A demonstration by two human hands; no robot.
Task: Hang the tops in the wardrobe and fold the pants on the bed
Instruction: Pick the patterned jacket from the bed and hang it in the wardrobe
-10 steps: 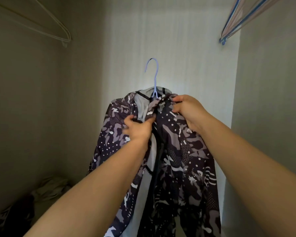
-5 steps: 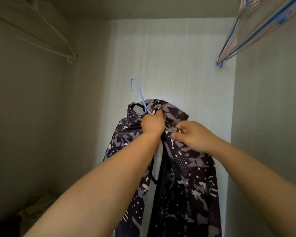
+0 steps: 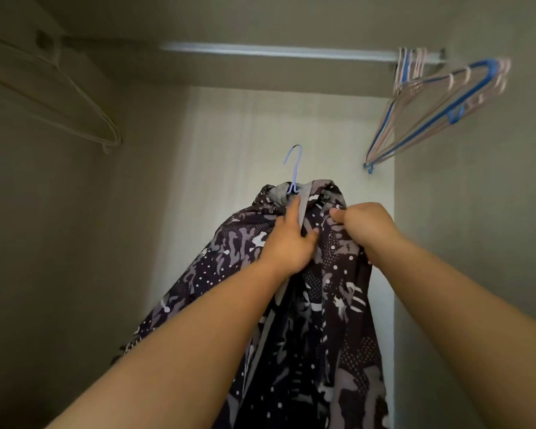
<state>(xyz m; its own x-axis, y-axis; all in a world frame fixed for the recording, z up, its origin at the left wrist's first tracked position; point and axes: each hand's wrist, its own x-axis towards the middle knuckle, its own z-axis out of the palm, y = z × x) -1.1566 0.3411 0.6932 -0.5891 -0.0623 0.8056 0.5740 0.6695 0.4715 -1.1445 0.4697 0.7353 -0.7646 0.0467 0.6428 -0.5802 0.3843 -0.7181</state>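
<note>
Two bare forearms are reaching up and forward into a wardrobe. The left hand [image 3: 288, 239] is gripping the grey-lined collar of a dark purple-and-grey camouflage-print jacket [image 3: 331, 305], fingers curled round the fabric just below the hanger's neck. Beside it, the right hand [image 3: 362, 227] is bunching the jacket's shoulder in a closed grip. The jacket is draping over a thin pale-blue wire hanger [image 3: 294, 168], held in the air, its hook pointing up and catching nothing. Further up and back, a pale metal clothes rail [image 3: 276, 52] is crossing the wardrobe, well above the hook. Pink and blue empty hangers [image 3: 430, 109] are crowding its right end; white empty hangers [image 3: 75, 103] are hanging at the left. The hook could miss the rail, or the slippery fabric could slide off the hanger during the lift.
</note>
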